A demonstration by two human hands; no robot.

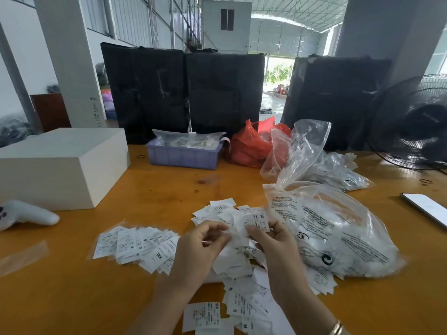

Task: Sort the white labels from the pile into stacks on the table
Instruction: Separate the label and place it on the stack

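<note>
label (257,222) pinched in right hand (273,240), above pile (238,262)

A single wide-angle head camera looks forward and down from the person's eye height, close above the near edge of the wooden table (101,293). Both forearms enter from the bottom edge of the picture. The view faces across the table to its far edge and on into the hall beyond; straight lines bow outward toward the picture's edges.
</note>
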